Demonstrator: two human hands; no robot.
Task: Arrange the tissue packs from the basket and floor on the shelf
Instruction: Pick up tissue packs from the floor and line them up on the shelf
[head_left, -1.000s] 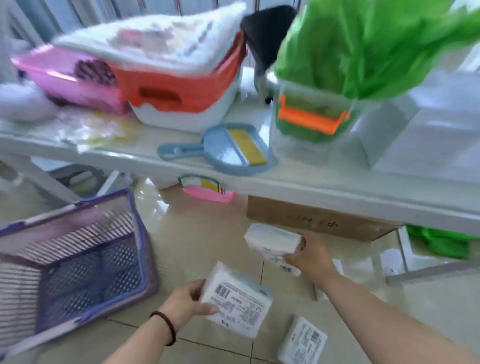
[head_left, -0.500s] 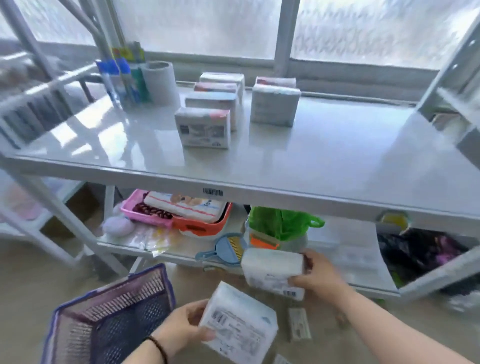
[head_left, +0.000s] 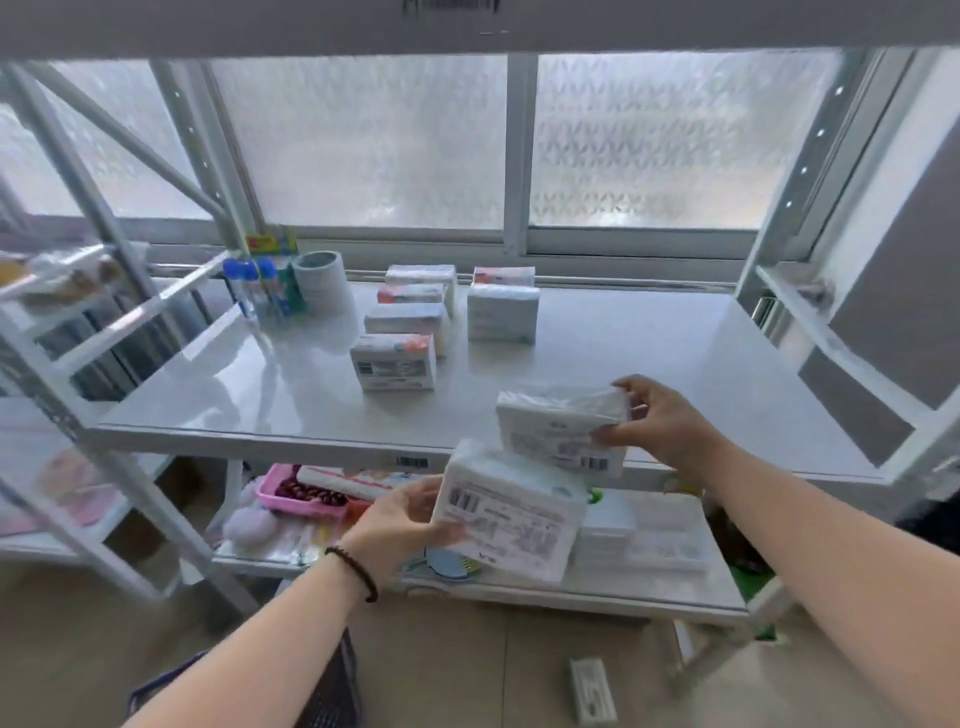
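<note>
My right hand (head_left: 662, 421) grips a white tissue pack (head_left: 558, 431) at the front edge of the grey shelf (head_left: 649, 364). My left hand (head_left: 400, 525) holds a second tissue pack (head_left: 511, 512), label up, just below and in front of that edge. Several tissue packs stand in two rows on the shelf, the nearest (head_left: 393, 362) at the front of the left row and another (head_left: 502, 313) to its right. One more pack (head_left: 592, 688) lies on the floor. A corner of the purple basket (head_left: 332, 691) shows under my left forearm.
Blue-capped bottles (head_left: 257, 286) and a grey roll (head_left: 322, 283) stand at the shelf's back left. The lower shelf holds a pink tray (head_left: 291, 491), a blue dustpan (head_left: 449, 564) and clear boxes (head_left: 644, 540). White rack posts flank both sides; a frosted window is behind.
Both hands have risen from near the floor up to shelf height, each carrying its pack. The right pack has reached the shelf's front edge. The view lifted from the floor to the shelf.
</note>
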